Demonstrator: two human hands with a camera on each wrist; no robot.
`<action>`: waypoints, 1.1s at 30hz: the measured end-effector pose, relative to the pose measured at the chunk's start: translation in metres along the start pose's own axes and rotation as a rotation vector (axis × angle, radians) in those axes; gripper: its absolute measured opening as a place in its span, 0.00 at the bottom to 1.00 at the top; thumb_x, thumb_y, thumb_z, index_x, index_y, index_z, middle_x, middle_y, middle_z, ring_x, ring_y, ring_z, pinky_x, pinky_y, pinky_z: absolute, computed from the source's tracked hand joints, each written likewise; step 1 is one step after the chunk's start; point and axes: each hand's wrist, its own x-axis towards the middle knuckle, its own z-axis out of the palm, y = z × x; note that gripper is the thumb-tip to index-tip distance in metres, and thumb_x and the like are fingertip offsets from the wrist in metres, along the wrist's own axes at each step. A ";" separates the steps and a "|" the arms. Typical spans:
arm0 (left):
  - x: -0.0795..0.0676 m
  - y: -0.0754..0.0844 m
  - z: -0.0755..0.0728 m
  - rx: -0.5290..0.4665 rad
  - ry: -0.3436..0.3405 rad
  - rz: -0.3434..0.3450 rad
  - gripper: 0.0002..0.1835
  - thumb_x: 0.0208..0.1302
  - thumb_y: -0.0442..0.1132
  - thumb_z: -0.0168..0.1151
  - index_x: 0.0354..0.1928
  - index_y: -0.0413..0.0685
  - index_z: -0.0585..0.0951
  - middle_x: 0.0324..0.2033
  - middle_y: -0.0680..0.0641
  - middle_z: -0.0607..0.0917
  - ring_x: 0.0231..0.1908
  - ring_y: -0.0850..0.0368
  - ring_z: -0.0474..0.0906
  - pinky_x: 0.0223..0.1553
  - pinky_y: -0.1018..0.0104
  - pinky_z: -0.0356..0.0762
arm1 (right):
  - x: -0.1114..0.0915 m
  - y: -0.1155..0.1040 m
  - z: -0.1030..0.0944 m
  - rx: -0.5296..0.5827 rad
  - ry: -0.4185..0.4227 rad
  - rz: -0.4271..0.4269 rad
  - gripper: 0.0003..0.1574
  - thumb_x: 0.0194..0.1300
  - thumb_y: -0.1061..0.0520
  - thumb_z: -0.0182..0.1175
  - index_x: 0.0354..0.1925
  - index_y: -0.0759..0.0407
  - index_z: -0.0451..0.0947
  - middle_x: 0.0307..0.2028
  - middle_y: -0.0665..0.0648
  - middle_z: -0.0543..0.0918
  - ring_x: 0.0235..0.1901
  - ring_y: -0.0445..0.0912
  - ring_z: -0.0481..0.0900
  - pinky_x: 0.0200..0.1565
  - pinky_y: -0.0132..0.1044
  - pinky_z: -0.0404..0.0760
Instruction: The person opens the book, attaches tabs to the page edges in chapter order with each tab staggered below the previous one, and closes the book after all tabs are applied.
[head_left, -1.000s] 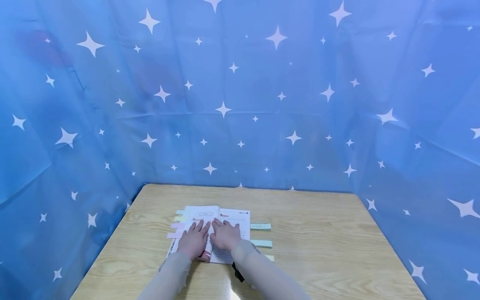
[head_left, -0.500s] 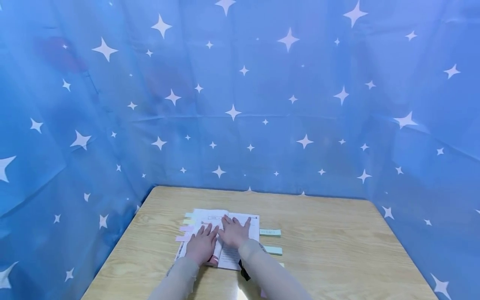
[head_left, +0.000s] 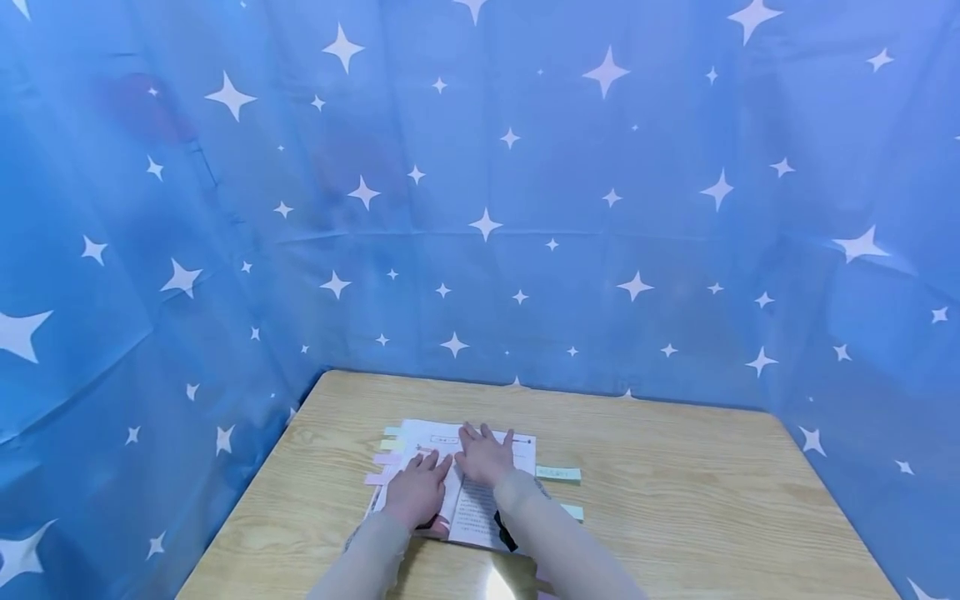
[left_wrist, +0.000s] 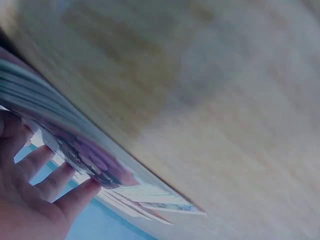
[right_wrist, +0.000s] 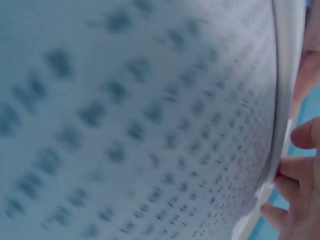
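Note:
An open book (head_left: 477, 518) with printed pages lies on the wooden table. My left hand (head_left: 417, 493) rests on its left page with the fingers spread towards the far edge. Across the fold, my right hand (head_left: 486, 458) lies over the upper part of the right page, fingers straight and spread. In the left wrist view, the fingers of my left hand (left_wrist: 40, 195) reach over a page, beside the stacked page edges (left_wrist: 45, 92). Blurred lines of print fill the page (right_wrist: 150, 115) in the right wrist view, with my right hand (right_wrist: 300, 195) at its far side.
Pink sticky tabs (head_left: 382, 459) and paler ones stick out from the book's left edge, green tabs (head_left: 558, 473) from its right. The wooden table (head_left: 697, 500) extends to the right. A blue curtain (head_left: 450, 275) with white stars hangs behind and along both sides.
My right hand has slid away from me along the fold to the top of the right page. My left hand stays on the left page. The head view has turned slightly left.

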 end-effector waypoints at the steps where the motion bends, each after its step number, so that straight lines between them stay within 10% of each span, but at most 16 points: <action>1: 0.000 0.001 0.000 0.006 -0.006 0.006 0.24 0.60 0.44 0.48 0.61 0.58 0.67 0.59 0.48 0.67 0.57 0.43 0.61 0.49 0.44 0.66 | -0.003 0.001 -0.001 0.000 0.000 -0.006 0.32 0.65 0.40 0.39 0.64 0.49 0.58 0.64 0.48 0.57 0.63 0.53 0.51 0.54 0.68 0.40; 27: -0.006 0.009 -0.003 0.008 -0.047 0.028 0.33 0.53 0.38 0.58 0.63 0.54 0.62 0.62 0.44 0.62 0.59 0.39 0.56 0.50 0.39 0.62 | -0.110 -0.010 0.011 0.053 -0.064 -0.170 0.34 0.62 0.41 0.42 0.66 0.41 0.50 0.65 0.39 0.50 0.64 0.55 0.46 0.42 0.78 0.39; 33: -0.010 0.009 0.000 0.005 -0.056 0.009 0.46 0.39 0.46 0.68 0.64 0.55 0.60 0.62 0.44 0.61 0.60 0.39 0.55 0.51 0.38 0.60 | -0.132 -0.018 0.008 0.082 -0.129 -0.203 0.34 0.62 0.41 0.43 0.65 0.38 0.51 0.65 0.36 0.50 0.63 0.62 0.44 0.39 0.79 0.41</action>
